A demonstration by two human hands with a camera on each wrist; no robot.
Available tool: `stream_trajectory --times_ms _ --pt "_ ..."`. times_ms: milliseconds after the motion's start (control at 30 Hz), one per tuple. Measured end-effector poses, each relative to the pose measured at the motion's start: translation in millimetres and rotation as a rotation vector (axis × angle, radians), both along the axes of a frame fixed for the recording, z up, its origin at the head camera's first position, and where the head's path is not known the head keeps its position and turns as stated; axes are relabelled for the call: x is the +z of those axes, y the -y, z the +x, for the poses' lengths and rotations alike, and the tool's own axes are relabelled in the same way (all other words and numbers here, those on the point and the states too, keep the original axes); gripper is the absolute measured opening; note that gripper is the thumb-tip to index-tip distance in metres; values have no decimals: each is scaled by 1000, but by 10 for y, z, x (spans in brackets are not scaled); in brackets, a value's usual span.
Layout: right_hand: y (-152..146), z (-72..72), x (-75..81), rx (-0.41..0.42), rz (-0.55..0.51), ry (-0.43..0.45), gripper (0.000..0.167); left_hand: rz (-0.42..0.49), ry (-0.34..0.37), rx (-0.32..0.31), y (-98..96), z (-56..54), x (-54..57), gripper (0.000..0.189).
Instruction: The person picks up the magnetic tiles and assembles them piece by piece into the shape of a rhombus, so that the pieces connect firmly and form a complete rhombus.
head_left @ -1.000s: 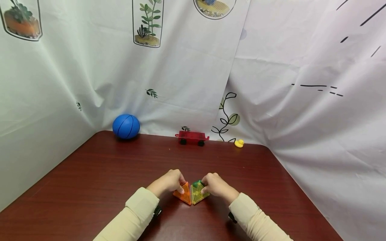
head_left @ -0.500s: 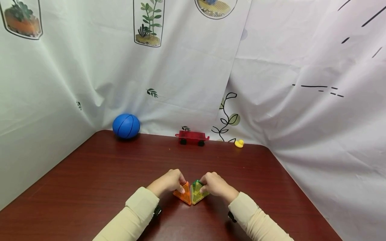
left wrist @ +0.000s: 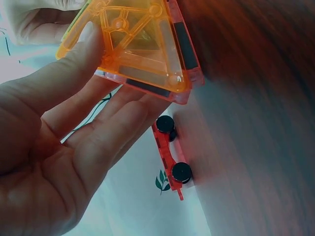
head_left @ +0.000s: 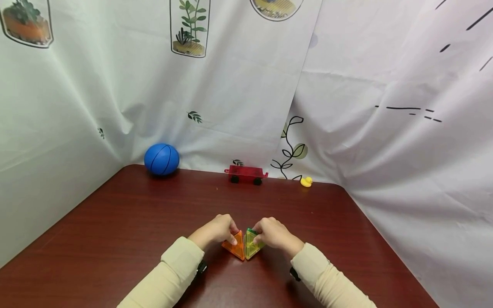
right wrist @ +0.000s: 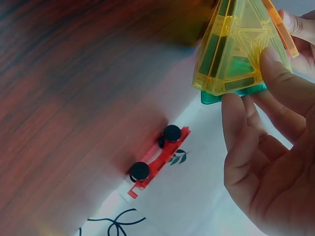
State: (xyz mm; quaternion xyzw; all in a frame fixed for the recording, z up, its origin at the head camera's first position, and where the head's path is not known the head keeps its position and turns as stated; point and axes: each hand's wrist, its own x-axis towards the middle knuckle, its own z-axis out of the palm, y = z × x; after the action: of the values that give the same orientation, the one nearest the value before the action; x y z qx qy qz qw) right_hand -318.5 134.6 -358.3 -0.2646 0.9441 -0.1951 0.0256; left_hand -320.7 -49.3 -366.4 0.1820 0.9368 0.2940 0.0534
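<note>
Near the middle of the table, my left hand point(head_left: 220, 229) pinches an orange see-through triangular magnetic tile point(head_left: 239, 251), thumb on its face. Behind it, in the left wrist view, a pinkish-red tile point(left wrist: 198, 73) shows along the edges, with the fingers underneath. My right hand point(head_left: 275, 234) grips a yellow triangular magnetic tile point(head_left: 251, 249) between thumb and fingers. A green tile point(right wrist: 211, 98) lies against the yellow one's back in the right wrist view. Both sets stand tilted, with their near edges side by side; whether these touch I cannot tell.
Along the back of the dark red wooden table point(head_left: 154, 205) are a blue ball point(head_left: 161, 159), a red wheeled toy wagon point(head_left: 246, 173) and a yellow rubber duck point(head_left: 306, 182). A white printed cloth point(head_left: 239, 85) hangs behind and at the sides.
My right hand has shifted slightly left, and the yellow tile has turned more upright, closer to the orange one. My left hand has hardly moved. The head view has tipped slightly.
</note>
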Motion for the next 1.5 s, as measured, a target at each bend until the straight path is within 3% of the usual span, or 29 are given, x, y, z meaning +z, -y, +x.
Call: stream_trajectory --times_ms 1100,1500 --pt "33 22 56 21 16 -51 17 28 15 -17 -25 11 32 20" --pt "-17 28 126 -22 8 -63 28 83 22 -10 3 47 50 22"
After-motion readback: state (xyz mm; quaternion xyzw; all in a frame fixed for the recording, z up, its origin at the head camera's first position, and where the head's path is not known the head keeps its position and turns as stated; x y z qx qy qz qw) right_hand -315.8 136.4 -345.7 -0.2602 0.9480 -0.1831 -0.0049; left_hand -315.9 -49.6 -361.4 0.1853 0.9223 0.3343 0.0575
